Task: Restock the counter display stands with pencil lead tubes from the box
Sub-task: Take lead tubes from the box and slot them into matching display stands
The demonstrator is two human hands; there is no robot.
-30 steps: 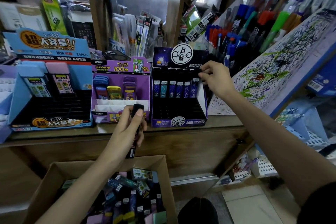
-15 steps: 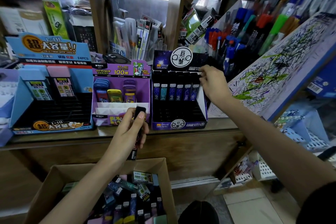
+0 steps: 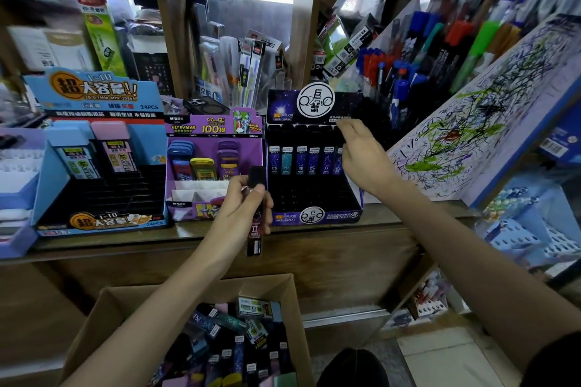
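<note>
The left hand [image 3: 242, 207] grips a dark pencil lead tube [image 3: 254, 239] upright before the tabletop [image 3: 393, 220] edge, above the box [image 3: 94, 324]. The right hand [image 3: 364, 154], fingers bent, meets the right end of the row of tubes [image 3: 301, 162] in the dark display stand [image 3: 314, 198]; whether it pinches one I cannot tell

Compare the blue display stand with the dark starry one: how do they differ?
The blue stand holds two wide tubes, blue- and pink-capped; the dark stand holds a row of slim dark tubes. The right hand is at the dark stand, none at the blue stand. Both sit on the counter, front slots empty.
</note>
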